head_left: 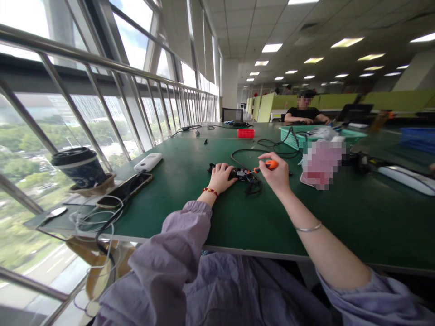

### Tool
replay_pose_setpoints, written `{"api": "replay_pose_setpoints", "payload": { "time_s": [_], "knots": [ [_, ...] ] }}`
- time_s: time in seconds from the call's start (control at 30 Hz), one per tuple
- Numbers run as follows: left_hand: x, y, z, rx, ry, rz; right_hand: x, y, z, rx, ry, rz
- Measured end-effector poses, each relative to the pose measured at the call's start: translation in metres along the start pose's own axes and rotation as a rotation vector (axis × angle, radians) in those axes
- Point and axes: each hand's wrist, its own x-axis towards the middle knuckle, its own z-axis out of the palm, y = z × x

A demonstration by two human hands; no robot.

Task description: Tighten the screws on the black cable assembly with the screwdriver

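On the green table, a long black corded device [242, 174] lies with some inner parts and thin wires showing at its right end. My left hand [221, 177] presses over its left part, fingers curled around it, hiding much of that side. An orange-handled screwdriver [271, 165] is in my right hand [277, 175], gripped by the handle. Its thin shaft points left and down to the exposed part of the device; whether the tip touches a screw is too small to tell. A black cable [234, 154] loops behind the device.
To the left are a paper cup [79, 167], a phone [125, 190], a white power bank [148, 162] and tangled white cables [97, 215]. Further back stand a small red box [245, 133] and a green basket [288, 139]. A person [306, 108] sits across the table.
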Motion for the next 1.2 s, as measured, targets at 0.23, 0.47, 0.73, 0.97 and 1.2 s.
{"api": "replay_pose_setpoints", "payload": {
  "time_s": [0.23,0.47,0.73,0.97,1.2],
  "knots": [
    [0.0001,-0.0004,-0.0005,0.002,0.023,0.011,0.0006,0.0012,0.001,-0.035,0.006,0.035],
    [0.0004,0.0037,-0.0003,0.069,0.056,0.0,0.0,0.0004,0.0046,0.053,-0.016,-0.024],
    [0.0009,0.004,0.0,0.072,0.04,-0.012,-0.0021,-0.0034,0.0024,-0.057,0.003,0.041],
    [0.0007,0.0038,-0.0002,0.057,0.037,-0.011,-0.001,0.0011,0.0038,0.01,0.008,-0.04],
    [0.0006,0.0044,-0.0007,0.055,0.03,-0.017,-0.0022,-0.0021,0.0034,-0.026,-0.034,0.018]
  ]
}}
